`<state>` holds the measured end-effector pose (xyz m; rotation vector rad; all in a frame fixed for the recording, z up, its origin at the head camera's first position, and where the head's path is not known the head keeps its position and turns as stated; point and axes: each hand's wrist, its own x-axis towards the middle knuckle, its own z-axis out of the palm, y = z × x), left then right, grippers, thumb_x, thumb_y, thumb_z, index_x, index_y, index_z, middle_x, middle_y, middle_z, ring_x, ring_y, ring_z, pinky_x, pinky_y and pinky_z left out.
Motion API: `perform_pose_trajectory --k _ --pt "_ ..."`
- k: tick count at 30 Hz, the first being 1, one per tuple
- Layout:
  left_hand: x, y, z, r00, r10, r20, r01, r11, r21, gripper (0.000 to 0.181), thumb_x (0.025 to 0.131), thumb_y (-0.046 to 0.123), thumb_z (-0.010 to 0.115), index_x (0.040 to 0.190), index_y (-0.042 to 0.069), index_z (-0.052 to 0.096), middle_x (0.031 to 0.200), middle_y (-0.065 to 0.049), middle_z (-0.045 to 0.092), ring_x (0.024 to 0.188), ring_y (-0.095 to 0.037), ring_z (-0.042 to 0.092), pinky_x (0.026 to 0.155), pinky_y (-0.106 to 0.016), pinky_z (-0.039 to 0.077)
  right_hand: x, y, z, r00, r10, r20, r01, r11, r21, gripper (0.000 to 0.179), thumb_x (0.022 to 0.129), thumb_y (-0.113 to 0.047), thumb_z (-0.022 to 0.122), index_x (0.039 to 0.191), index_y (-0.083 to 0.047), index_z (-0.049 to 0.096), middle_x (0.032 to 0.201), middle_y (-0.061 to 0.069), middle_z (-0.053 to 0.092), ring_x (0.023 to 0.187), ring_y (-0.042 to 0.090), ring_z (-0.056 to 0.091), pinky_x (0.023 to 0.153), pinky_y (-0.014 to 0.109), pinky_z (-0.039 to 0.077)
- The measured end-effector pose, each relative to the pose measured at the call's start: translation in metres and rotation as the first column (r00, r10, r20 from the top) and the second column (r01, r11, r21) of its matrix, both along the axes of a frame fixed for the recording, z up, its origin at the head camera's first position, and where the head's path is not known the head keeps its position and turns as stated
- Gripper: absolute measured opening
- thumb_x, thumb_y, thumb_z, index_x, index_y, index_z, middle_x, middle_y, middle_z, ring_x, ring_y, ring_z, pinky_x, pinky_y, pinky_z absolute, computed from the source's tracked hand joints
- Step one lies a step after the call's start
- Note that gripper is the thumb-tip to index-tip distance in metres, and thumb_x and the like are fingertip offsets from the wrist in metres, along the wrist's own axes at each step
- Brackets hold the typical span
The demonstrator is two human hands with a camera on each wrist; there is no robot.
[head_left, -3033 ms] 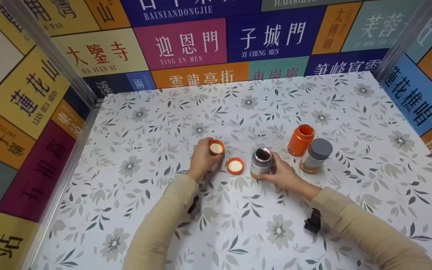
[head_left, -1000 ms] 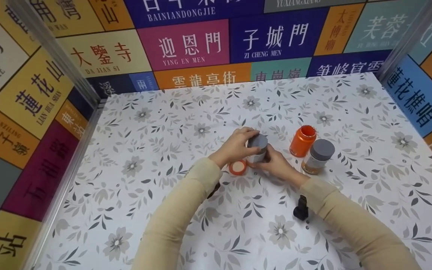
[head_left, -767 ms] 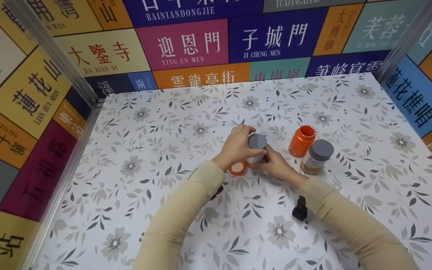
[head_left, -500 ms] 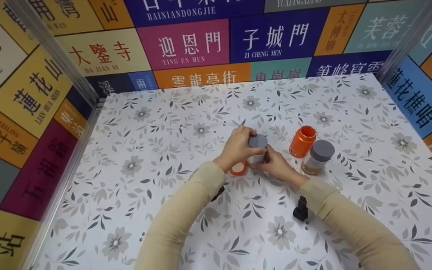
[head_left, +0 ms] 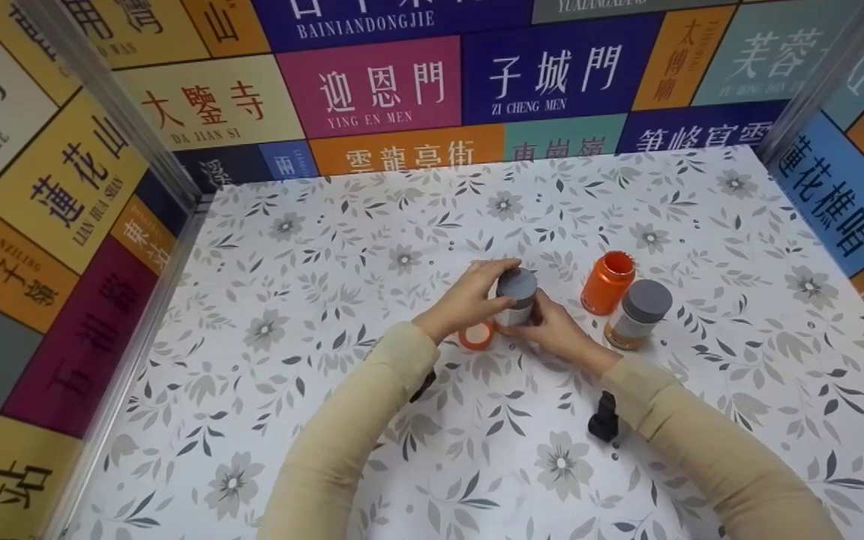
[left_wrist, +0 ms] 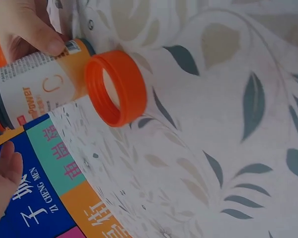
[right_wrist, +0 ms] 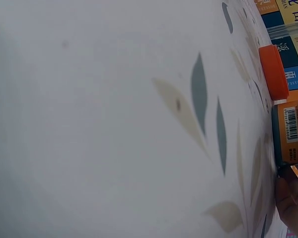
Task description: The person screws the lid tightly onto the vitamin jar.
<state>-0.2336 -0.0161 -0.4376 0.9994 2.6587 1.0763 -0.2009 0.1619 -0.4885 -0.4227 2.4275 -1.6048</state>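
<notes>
A supplement bottle (head_left: pixel 514 309) with a white and orange label stands upright between both hands, a grey cap (head_left: pixel 517 284) on its top. My left hand (head_left: pixel 466 300) reaches around the cap from the left, fingers at its far edge and thumb at its near edge. Lower down, my right hand (head_left: pixel 558 330) grips the bottle's body from the right. In the left wrist view the right thumb presses the label (left_wrist: pixel 44 89), which carries a big "C". An orange lid (head_left: pixel 475 335) with a cream inside lies just left of the bottle, its ring tilted toward the left wrist camera.
To the right stands an uncapped orange bottle (head_left: pixel 607 285). Close in front of it is another grey-capped bottle (head_left: pixel 638 315), whose label is white and orange. A flowered cloth (head_left: pixel 372 232) covers the table, and lettered panels (head_left: pixel 372 86) wall its back and sides.
Three seconds ago my left hand held a cap with a cream inside, left of the uncapped bottle. Now the grey cap sits on the bottle. Lately the left thumb has drawn back slightly along it.
</notes>
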Motion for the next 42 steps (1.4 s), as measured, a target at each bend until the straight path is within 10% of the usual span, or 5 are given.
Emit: perform_pose_trajectory --k 5,14,42 --pt "0.005 0.000 -0.002 0.995 0.075 -0.065 -0.074 0.997 0.025 0.056 0.085 0.026 0.065 0.132 0.006 0.044 0.133 -0.008 0.046 0.124 -0.021 0.039 0.105 -0.029 0.029 0.002 0.000 0.004 1.000 0.004 0.020 -0.004 1.000 0.007 0.079 0.080 -0.010 0.070 0.142 0.001 0.022 0.145 0.022 0.029 0.132 0.032 0.030 0.107 0.042 0.025" --pt "0.013 0.014 -0.007 0.928 0.343 -0.144 -0.344 0.939 0.021 0.050 0.077 0.041 0.070 0.109 0.004 0.057 0.102 -0.008 0.057 0.093 -0.019 0.052 0.083 -0.029 0.042 0.005 -0.002 0.009 0.999 -0.023 0.026 0.022 0.999 0.038 0.075 0.078 -0.015 0.072 0.137 0.002 0.029 0.140 0.024 0.035 0.130 0.034 0.034 0.107 0.044 0.026" --pt "0.013 0.009 -0.008 0.971 0.199 -0.132 -0.201 0.980 0.003 0.039 0.093 0.018 0.051 0.129 0.002 0.050 0.129 -0.010 0.053 0.119 -0.023 0.048 0.103 -0.030 0.033 -0.014 0.007 -0.027 1.000 -0.011 -0.022 0.012 0.999 0.041 0.081 0.076 -0.022 0.075 0.139 -0.003 0.028 0.138 0.021 0.039 0.128 0.032 0.038 0.106 0.044 0.028"
